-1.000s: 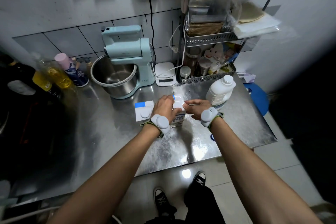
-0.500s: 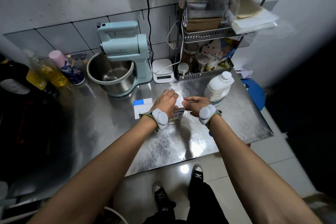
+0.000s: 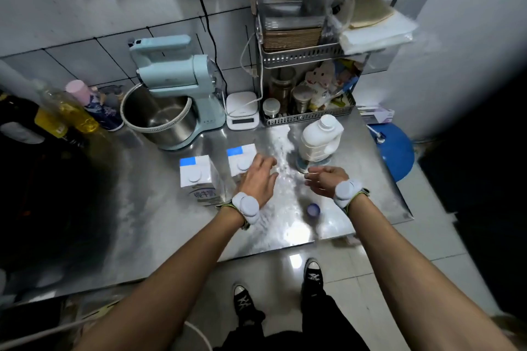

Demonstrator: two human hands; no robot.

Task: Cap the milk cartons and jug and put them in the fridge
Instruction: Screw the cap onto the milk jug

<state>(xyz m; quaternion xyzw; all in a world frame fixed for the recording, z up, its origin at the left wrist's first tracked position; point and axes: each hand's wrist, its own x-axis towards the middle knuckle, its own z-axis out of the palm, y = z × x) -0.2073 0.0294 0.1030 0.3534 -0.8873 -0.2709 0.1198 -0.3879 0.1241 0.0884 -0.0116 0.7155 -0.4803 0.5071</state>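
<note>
Both hands empty, fingers loose; right carton [image 3: 241, 161] under left hand [image 3: 258, 179]; jug [image 3: 320, 138] beyond right hand [image 3: 326, 181]

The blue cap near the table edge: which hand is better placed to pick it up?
Probably the right hand. It hovers empty close above the blue cap, which lies on its side of the table. The left hand is farther away, at the right carton.
</note>
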